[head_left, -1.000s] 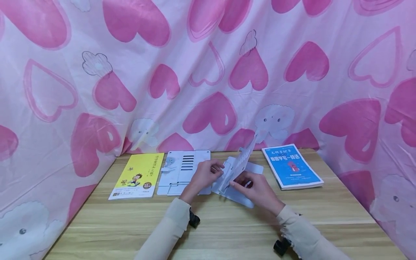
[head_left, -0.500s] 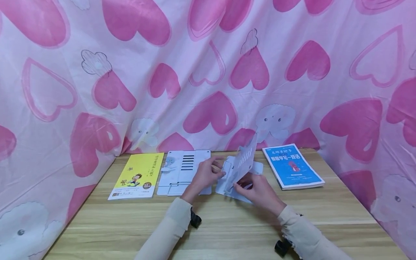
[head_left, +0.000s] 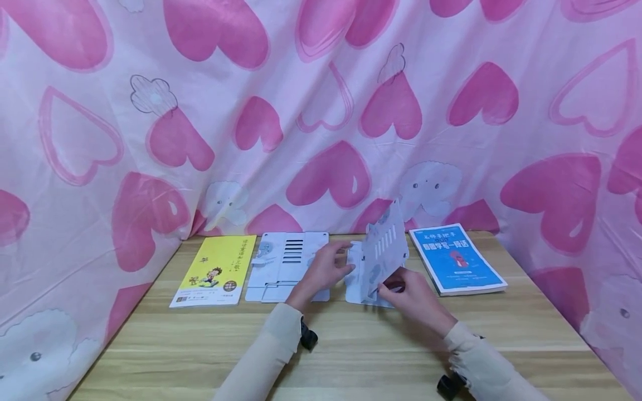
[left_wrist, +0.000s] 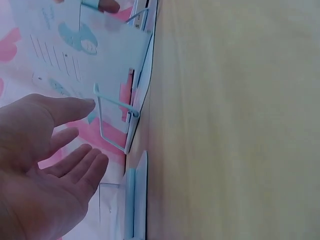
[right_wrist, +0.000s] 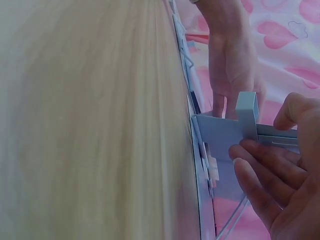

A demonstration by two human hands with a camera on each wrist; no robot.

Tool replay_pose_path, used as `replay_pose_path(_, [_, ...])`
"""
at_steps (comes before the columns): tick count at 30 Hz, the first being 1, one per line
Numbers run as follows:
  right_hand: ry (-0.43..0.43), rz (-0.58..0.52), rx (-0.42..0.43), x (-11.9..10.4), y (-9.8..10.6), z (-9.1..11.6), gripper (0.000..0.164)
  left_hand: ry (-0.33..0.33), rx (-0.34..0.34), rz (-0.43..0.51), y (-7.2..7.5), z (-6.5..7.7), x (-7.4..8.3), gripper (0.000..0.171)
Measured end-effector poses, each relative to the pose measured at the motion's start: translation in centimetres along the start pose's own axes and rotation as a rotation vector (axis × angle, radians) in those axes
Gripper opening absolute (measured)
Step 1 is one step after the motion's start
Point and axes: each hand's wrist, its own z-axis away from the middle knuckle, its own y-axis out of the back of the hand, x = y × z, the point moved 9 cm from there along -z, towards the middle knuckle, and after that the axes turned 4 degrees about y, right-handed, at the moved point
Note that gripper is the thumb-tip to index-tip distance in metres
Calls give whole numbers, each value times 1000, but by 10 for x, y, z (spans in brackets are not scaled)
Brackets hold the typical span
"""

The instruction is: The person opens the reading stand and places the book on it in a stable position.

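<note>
A pale metal book stand [head_left: 385, 250], with slots and a printed animal, has its panel raised steeply over its flat base [head_left: 353, 275]. My right hand [head_left: 413, 295] pinches the panel's lower ledge; in the right wrist view, thumb and fingers [right_wrist: 270, 165] lie on either side of it. My left hand [head_left: 323, 273] is beside the base's left edge, fingers loosely spread and holding nothing. In the left wrist view its thumb [left_wrist: 75, 107] overlaps the panel close to a wire prop [left_wrist: 101, 117]. A second, folded book stand [head_left: 273, 273] lies flat under the left wrist's side.
A yellow book [head_left: 215, 270] lies at the left of the wooden table [head_left: 351, 356]. A thick blue book [head_left: 456, 259] lies at the right, close beyond the raised panel. A pink heart-patterned curtain [head_left: 321, 111] hangs behind the table's back edge.
The raised stand has turned and shifted right, its panel facing more toward me and its base lying straighter. Both hands have moved slightly right with it.
</note>
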Motion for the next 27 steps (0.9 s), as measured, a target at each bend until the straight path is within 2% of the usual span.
replay_pose_path(3, [16,3,-4,2,5,1,55,2,-6,-13,-5,-5,2,65])
replay_pose_path(9, [51,12,-40,12,17,-3,55,33,-72,2,-19,-9,1,75])
replay_pose_path(16, [79,-35,-128,30,30,-12,53,-22,-113,29,-23,-9,-2,75])
replay_pose_path(20, [60,-74,-170,40,35,-12,54,28,-140,22,-25,-5,-4,73])
replay_pose_path(27, [67,-132,-213,53,48,-14,49,60,-145,-31,-25,5,6,76])
